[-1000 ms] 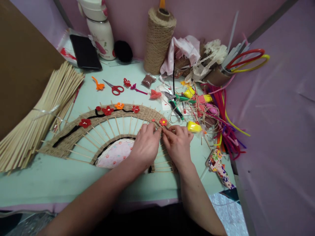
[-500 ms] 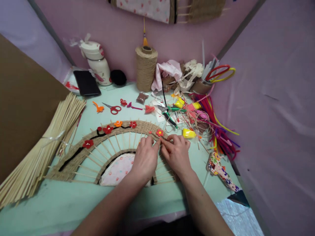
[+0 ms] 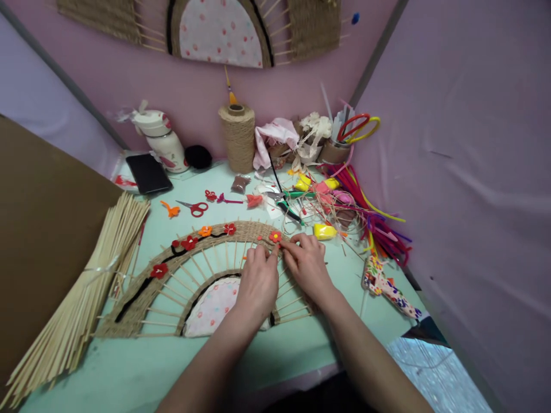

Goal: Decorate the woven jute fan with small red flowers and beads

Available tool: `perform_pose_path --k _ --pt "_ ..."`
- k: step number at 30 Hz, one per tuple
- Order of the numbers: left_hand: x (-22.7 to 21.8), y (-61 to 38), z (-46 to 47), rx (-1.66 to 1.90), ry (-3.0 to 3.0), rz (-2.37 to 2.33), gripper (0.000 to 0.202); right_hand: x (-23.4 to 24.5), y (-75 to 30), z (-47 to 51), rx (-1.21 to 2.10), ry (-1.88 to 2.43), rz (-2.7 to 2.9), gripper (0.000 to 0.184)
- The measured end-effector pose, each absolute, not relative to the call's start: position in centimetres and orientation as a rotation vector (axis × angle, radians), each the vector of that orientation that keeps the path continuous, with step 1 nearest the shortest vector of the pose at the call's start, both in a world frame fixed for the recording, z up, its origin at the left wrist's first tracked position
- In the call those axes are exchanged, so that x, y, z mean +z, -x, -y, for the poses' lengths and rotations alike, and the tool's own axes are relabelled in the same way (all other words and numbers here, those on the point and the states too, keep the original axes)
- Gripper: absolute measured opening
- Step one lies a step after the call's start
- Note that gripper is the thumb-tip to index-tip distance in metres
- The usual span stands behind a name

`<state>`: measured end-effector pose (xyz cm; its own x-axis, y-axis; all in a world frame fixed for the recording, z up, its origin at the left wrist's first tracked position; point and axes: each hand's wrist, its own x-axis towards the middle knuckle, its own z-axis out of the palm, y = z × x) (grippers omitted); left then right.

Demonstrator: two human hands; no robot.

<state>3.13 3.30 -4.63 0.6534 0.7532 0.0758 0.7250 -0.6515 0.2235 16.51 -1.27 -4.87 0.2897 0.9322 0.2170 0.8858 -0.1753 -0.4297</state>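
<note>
A fan-shaped weaving (image 3: 241,230) of brown twine over thin sticks lies flat on the table, with red and orange flowers and a black branch line along its left arc. On its right part sits a red flower (image 3: 275,236) with a yellow centre. Just below this flower, my left hand (image 3: 259,281) and my right hand (image 3: 309,261) meet at their index fingertips, pressing on the woven band. Both hands have their other fingers curled in. Whatever lies between the fingertips is too small to make out. A patterned half-circle of cloth (image 3: 210,307) fills the fan's centre, partly behind my left forearm.
A bundle of sticks (image 3: 81,304) lies at left. Behind the fan are small red scissors (image 3: 198,209), green-handled pliers (image 3: 289,209), a twine spool (image 3: 238,140) and a white bottle (image 3: 166,146). Pipe cleaners (image 3: 379,215), a yellow packet (image 3: 324,231) and a flower-patterned glue gun (image 3: 387,287) are at right.
The view has tilted up, showing more of the fan on the wall. My hands stay together below the red flower, with little visible movement.
</note>
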Motion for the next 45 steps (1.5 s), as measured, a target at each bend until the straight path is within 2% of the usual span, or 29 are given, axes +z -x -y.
perform_pose_path --k 8,21,45 --pt "-4.3 -2.9 -3.3 0.196 -2.722 -1.183 0.042 -4.3 -17.0 0.0 0.110 2.131 1.576 0.010" --pt "-3.6 -2.7 -3.6 0.375 -2.572 -1.227 0.034 -4.5 -16.4 -0.8 0.193 2.160 1.603 0.008" --pt "-3.8 -2.7 -3.8 0.367 -2.595 -1.224 0.036 -4.4 -15.6 2.1 -0.034 2.099 1.794 0.028"
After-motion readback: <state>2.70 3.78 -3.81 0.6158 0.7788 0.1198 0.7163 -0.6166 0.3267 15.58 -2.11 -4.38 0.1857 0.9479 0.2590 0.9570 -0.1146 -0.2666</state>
